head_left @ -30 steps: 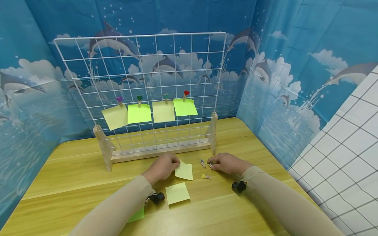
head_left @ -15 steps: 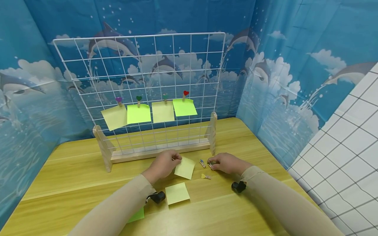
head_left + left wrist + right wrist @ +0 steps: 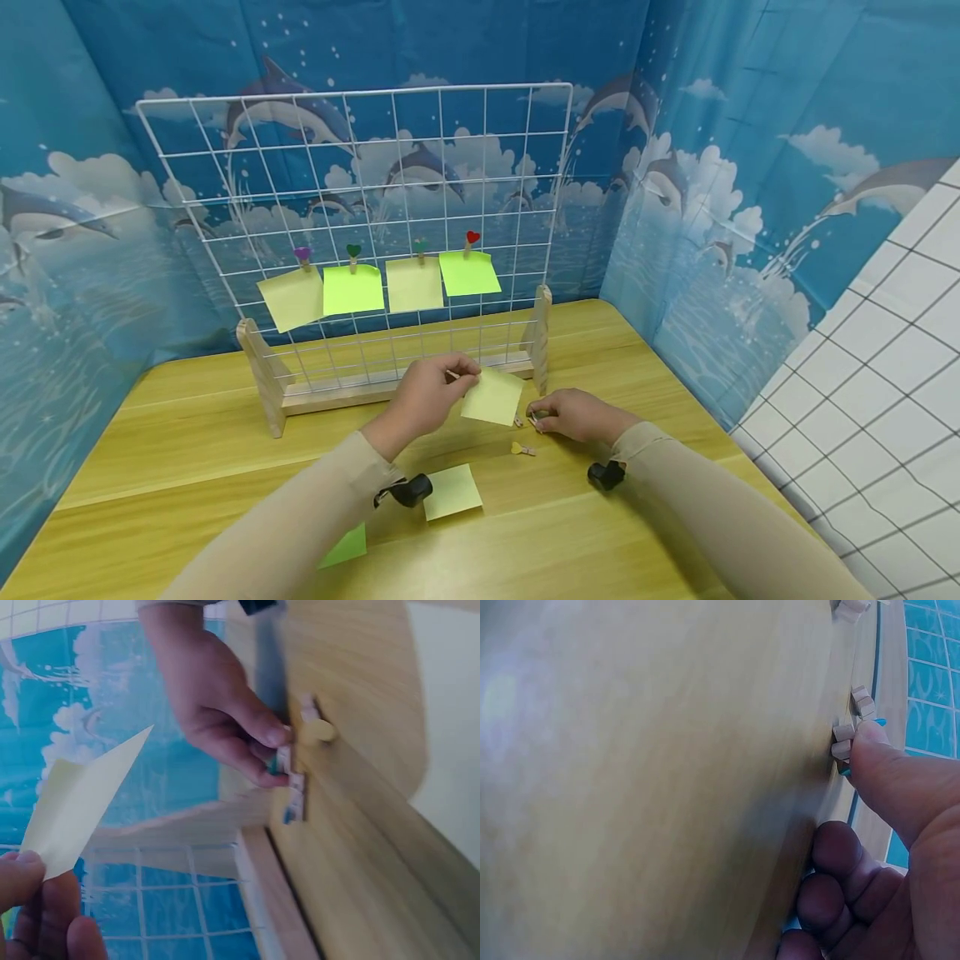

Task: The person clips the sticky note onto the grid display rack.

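My left hand (image 3: 429, 395) pinches a pale yellow sticky note (image 3: 493, 397) at its upper left corner, raised in front of the stand's base. In the left wrist view the note (image 3: 86, 799) stands up from between thumb and fingers. Over on the right, my right hand (image 3: 579, 414) is down at the tabletop, thumb and fingers pinching a small wooden clothespin (image 3: 283, 759) with a green bit on it. Close by lies a clothespin with a blue end (image 3: 295, 798), mostly covered by the note in the head view. A yellow heart clothespin (image 3: 522, 449) lies nearer the front.
A white wire grid (image 3: 442, 179) on a wooden stand (image 3: 257, 375) crosses the back. Several notes, such as a bright green note (image 3: 353, 290), hang there from heart clothespins. Another yellow note (image 3: 452, 492) and a green note (image 3: 347, 546) lie near the left forearm.
The left hand has lifted the yellow note off the tabletop and carried it up and to the right, over the blue-ended clothespin. The right hand has stayed in place.
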A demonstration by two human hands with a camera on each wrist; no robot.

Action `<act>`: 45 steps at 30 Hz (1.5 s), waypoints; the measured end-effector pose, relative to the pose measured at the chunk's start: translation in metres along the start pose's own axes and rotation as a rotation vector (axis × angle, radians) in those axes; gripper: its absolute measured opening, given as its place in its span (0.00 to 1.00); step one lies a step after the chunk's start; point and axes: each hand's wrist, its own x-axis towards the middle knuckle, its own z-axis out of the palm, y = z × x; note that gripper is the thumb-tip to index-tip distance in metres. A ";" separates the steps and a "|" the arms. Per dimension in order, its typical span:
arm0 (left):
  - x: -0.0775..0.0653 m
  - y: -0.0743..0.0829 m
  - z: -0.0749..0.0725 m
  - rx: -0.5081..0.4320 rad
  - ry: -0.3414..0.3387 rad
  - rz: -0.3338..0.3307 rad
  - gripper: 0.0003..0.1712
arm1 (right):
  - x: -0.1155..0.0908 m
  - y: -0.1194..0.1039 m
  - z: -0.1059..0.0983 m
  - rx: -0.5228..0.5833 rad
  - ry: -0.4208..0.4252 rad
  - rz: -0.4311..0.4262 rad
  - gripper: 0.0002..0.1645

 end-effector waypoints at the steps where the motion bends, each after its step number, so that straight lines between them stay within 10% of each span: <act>1: 0.001 0.005 -0.001 -0.006 0.013 0.010 0.05 | 0.000 0.000 0.000 0.001 0.000 0.000 0.19; 19: 0.026 0.070 -0.020 -0.076 0.172 0.239 0.08 | -0.001 0.003 0.000 -0.015 -0.014 -0.006 0.20; 45: 0.085 0.097 -0.022 -0.023 0.278 0.072 0.12 | -0.003 -0.002 -0.001 -0.034 -0.006 -0.006 0.23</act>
